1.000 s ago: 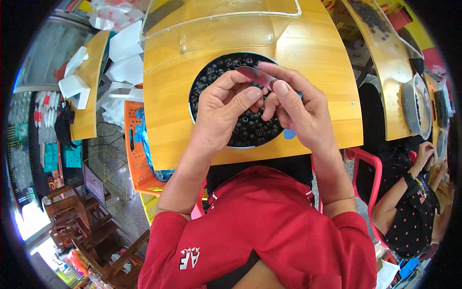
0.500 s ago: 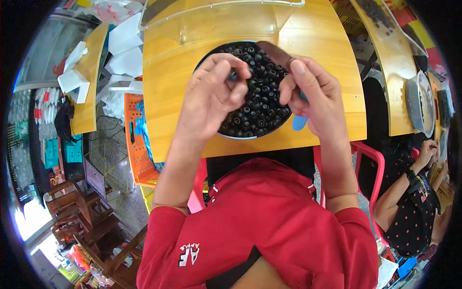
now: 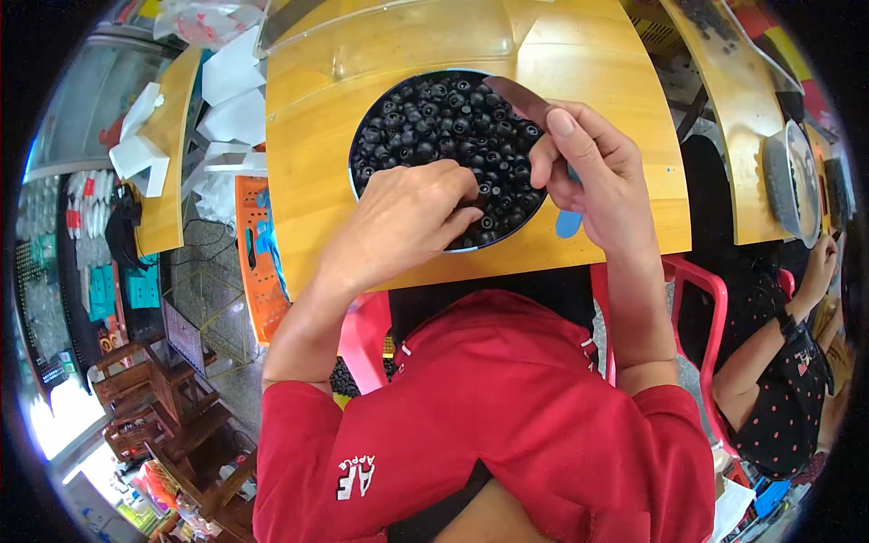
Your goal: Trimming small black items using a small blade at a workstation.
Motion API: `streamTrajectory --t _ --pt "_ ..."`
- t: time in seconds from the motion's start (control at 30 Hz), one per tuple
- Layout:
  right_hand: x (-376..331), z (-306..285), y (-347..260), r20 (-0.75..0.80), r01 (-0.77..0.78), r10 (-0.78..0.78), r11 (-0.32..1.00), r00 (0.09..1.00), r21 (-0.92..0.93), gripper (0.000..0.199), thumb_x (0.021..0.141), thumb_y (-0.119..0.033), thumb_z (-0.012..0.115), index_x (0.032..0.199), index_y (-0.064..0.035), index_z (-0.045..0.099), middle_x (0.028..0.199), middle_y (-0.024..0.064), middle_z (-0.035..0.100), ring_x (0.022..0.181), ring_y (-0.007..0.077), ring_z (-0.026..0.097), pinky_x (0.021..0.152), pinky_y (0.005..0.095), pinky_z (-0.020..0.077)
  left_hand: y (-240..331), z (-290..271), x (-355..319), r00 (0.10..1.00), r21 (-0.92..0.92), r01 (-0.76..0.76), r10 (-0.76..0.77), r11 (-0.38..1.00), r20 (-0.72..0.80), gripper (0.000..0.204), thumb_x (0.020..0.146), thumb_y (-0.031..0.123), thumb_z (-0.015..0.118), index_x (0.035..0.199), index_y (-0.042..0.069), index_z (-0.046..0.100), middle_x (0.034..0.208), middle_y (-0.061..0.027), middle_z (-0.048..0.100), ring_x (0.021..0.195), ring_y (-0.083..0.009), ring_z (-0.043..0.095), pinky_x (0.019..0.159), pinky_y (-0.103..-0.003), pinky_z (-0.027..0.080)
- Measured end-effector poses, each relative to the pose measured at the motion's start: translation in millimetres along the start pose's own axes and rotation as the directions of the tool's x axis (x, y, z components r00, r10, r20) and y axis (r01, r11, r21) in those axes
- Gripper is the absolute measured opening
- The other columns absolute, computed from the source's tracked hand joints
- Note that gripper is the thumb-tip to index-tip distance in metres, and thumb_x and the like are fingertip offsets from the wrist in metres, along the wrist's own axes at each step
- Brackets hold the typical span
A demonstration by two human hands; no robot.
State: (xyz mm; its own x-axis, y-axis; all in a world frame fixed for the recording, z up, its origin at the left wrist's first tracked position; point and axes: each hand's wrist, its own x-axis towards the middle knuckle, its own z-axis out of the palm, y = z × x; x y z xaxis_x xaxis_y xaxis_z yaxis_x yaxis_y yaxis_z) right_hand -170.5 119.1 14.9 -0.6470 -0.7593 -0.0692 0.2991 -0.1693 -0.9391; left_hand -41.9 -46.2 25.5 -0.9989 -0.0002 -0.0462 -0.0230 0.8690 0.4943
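Observation:
A round bowl [image 3: 352,172] with a pale blue rim stands near the table's front edge. It is full of small round black pieces [image 3: 430,113] with ring-shaped tops, much like blueberries; their exact kind I cannot make out. Over its front left part reaches my left hand [image 3: 407,204], palm down, fingers bent among the pieces and thumb apart from them. No piece shows in its grip, though some fingertips are hidden. At the bowl's right side my right hand [image 3: 597,176] is closed round a knife [image 3: 518,97] with a blue handle, its blade pointing left over the pieces.
A clear plastic tray [image 3: 425,45] lies behind the bowl on the wooden table [image 3: 303,181]. An orange crate [image 3: 256,262] stands to the left. At a neighbouring table on the right, another person's arm [image 3: 756,362] is near a clear round container [image 3: 794,185].
My left hand has gone from raised, pinching a small dark piece, to palm down among the pieces, and that piece no longer shows. My right hand with the knife has hardly moved.

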Motion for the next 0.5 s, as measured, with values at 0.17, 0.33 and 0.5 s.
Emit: streamTrajectory --t 0.17,0.33,0.5 --pt "-0.7 -1.0 -1.0 0.018 -0.026 0.026 1.000 1.000 0.015 0.030 0.097 -0.025 0.050 0.112 -0.0001 0.057 0.069 0.0041 0.060 0.046 0.0010 0.035 0.042 0.0176 0.0288 -3.2 -5.0 1.7 0.998 -0.163 0.043 -0.051 0.986 -0.046 0.016 0.078 0.015 0.067 0.088 0.003 0.063 0.074 -0.0098 0.060 0.066 -0.0241 0.060 0.060 -0.035 0.047" --pt "0.6 11.4 2.0 0.015 -0.012 0.012 0.999 1.000 -0.032 0.031 0.094 -0.024 0.056 0.111 0.0016 0.057 0.079 0.0066 0.066 0.049 0.0014 0.039 0.043 0.0176 0.0318 -5.0 -9.5 -0.4 0.946 -0.726 0.033 -0.256 0.687 -0.199 0.015 0.082 0.008 0.068 0.095 0.003 0.065 0.071 0.0020 0.054 0.064 -0.0049 0.048 0.057 -0.019 0.038" --pt "3.4 32.1 0.8 -0.004 -0.081 0.083 0.984 0.997 0.156 0.027 0.095 -0.019 0.054 0.113 0.0006 0.057 0.076 0.0049 0.063 0.044 0.0003 0.032 0.040 0.0162 0.0255 1.2 1.7 8.5 0.850 -0.818 -0.311 -0.244 0.485 -0.468 0.016 0.084 0.004 0.067 0.099 0.000 0.063 0.081 0.0020 0.056 0.069 -0.0022 0.046 0.062 -0.016 0.037"
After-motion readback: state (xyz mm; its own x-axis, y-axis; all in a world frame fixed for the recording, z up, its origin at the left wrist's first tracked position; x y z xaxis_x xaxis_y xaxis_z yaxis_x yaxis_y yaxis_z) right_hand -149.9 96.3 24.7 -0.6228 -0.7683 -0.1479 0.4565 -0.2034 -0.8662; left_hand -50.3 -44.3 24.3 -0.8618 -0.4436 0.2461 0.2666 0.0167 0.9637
